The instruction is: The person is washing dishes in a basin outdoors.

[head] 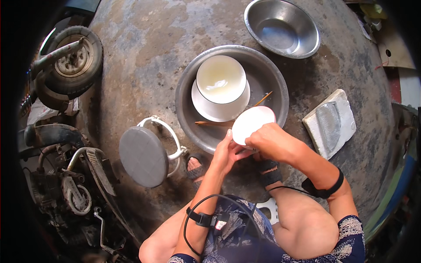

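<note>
A white bowl with a pink rim (252, 123) is tilted between my hands at the near edge of a large metal basin (182, 77). My left hand (228, 152) supports it from below on its left side, with the thumb at the rim. My right hand (271, 139) grips its right side, the curled fingers over the edge. Inside the basin, a white bowl with a dark rim (221, 79), holding some pale liquid, sits on another white bowl (217, 113). Chopsticks (213, 123) lie partly hidden behind the bowl I hold.
An empty-looking metal basin (279, 34) stands at the far right. A stone slab (343, 115) with a clear ridged object (329, 123) lies on the right. A round grey-topped stool (143, 157) stands left of my feet. Motorcycle parts, including a wheel (74, 60), line the left side.
</note>
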`<act>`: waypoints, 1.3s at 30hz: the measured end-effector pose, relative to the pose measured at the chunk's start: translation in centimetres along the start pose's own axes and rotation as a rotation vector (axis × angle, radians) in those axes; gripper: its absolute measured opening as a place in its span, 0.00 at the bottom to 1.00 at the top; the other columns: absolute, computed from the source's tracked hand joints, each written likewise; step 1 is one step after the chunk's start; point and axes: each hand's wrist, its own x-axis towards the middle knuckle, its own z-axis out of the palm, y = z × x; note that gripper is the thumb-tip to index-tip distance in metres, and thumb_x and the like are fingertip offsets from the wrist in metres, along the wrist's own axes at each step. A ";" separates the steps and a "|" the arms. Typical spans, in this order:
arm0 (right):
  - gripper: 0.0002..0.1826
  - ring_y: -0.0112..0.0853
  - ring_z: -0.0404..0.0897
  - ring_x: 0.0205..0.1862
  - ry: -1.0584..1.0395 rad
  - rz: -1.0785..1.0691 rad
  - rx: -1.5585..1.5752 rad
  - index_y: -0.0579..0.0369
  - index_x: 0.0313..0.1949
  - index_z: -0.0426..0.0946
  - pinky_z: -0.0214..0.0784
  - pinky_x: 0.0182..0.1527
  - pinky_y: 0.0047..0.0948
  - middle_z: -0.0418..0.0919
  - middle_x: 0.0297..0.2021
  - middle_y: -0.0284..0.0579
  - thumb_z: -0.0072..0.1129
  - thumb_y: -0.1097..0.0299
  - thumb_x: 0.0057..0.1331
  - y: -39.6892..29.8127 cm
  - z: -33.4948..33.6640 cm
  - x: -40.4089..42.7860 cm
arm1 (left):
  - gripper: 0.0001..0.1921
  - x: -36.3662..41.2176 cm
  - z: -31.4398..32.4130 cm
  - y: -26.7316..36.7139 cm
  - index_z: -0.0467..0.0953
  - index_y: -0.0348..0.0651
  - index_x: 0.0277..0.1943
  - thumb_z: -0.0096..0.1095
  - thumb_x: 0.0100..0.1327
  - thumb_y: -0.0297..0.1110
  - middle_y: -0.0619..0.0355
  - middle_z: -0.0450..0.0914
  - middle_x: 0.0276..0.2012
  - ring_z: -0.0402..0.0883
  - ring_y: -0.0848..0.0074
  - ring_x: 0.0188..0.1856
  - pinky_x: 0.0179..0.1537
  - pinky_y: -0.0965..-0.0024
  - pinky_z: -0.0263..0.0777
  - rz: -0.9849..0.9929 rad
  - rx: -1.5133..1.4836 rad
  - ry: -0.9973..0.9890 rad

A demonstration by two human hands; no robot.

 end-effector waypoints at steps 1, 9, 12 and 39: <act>0.06 0.41 0.81 0.27 0.098 0.003 0.045 0.55 0.26 0.77 0.71 0.29 0.40 0.79 0.21 0.47 0.61 0.73 0.47 -0.5 -0.5 -0.8 | 0.26 -0.4 0.6 0.1 0.61 0.36 0.62 0.44 0.72 0.48 0.46 0.71 0.56 0.72 0.59 0.57 0.56 0.46 0.70 -0.011 -0.058 -0.073; 0.07 0.36 0.79 0.35 0.316 0.016 -0.044 0.54 0.31 0.73 0.71 0.42 0.36 0.76 0.27 0.39 0.58 0.73 0.52 -2.5 -0.6 -2.4 | 0.32 -3.1 3.2 3.3 0.57 0.38 0.66 0.51 0.56 0.31 0.49 0.68 0.58 0.71 0.66 0.58 0.53 0.59 0.73 0.184 0.088 -0.110; 0.11 0.37 0.77 0.48 0.296 -0.008 0.008 0.55 0.39 0.74 0.68 0.52 0.39 0.78 0.38 0.44 0.52 0.76 0.54 -0.6 0.5 -1.7 | 0.37 -3.7 4.1 4.8 0.56 0.33 0.66 0.47 0.48 0.22 0.52 0.68 0.58 0.71 0.74 0.56 0.48 0.78 0.69 0.588 0.472 0.067; 0.09 0.35 0.79 0.43 0.875 -0.072 -0.116 0.55 0.35 0.73 0.61 0.62 0.44 0.77 0.32 0.41 0.54 0.72 0.54 0.3 2.0 2.7 | 0.30 -4.0 5.9 7.1 0.56 0.35 0.67 0.48 0.59 0.27 0.50 0.67 0.58 0.69 0.67 0.58 0.60 0.66 0.62 0.676 0.292 0.172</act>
